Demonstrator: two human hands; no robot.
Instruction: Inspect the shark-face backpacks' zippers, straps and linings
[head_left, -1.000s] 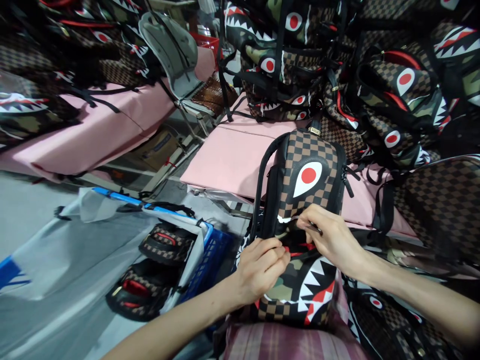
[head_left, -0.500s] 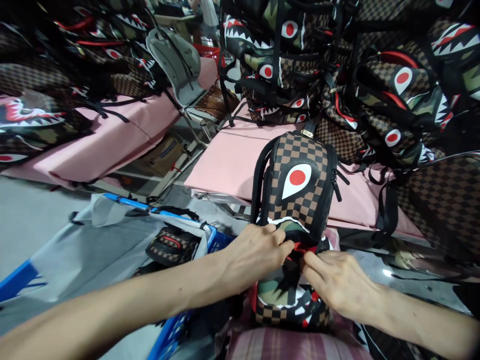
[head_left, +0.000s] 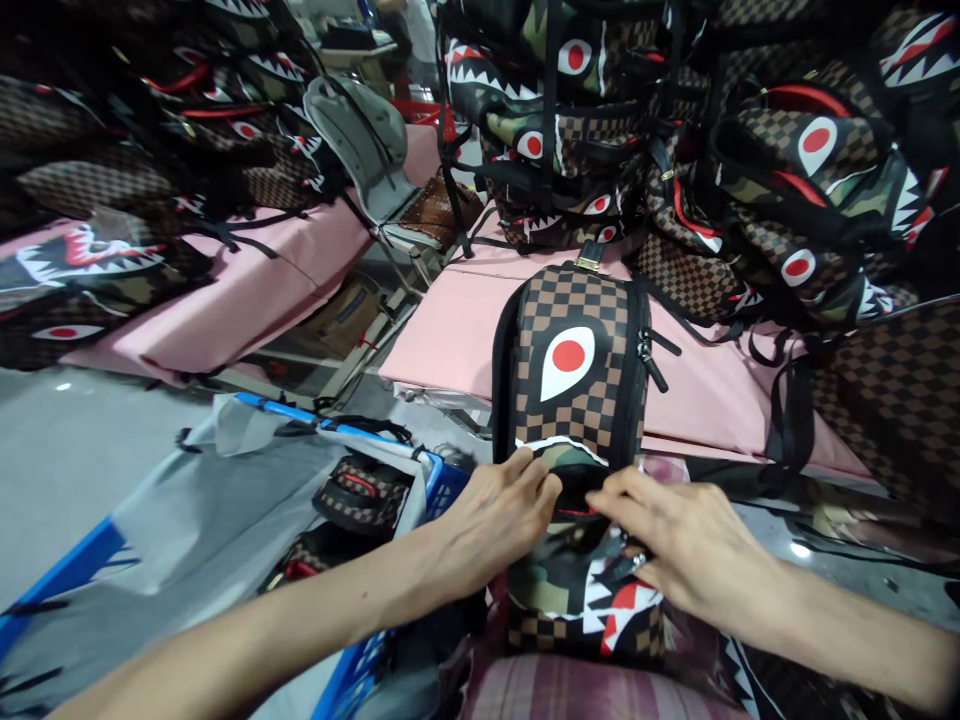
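A small backpack [head_left: 574, 300] in brown-black check, with a red-and-white eye, camouflage and shark teeth, lies in front of me. Its upper part rests against the pink table edge, its lower part near my lap. My left hand [head_left: 510, 505] is closed on the left side of the front pocket opening [head_left: 574, 495], where a little red shows. At the right side of that opening my right hand [head_left: 667, 525] is closed, thumb and fingertips at the pocket edge. Beneath its fingers is a small dark, glinting piece [head_left: 630, 560], possibly a zipper pull. My fingertips are partly hidden.
Similar backpacks are piled on the pink table [head_left: 450, 320] and on another pink surface [head_left: 300, 255] at left. A lined blue crate [head_left: 442, 490] holding bags stands left of my lap. A grey chair [head_left: 360, 150] is beyond, and a person [head_left: 420, 40] is partly visible far back.
The backpack has shifted slightly left and tilts less. My right hand has lifted a little, and the dark piece now shows below its fingers. Less red shows at the pocket opening.
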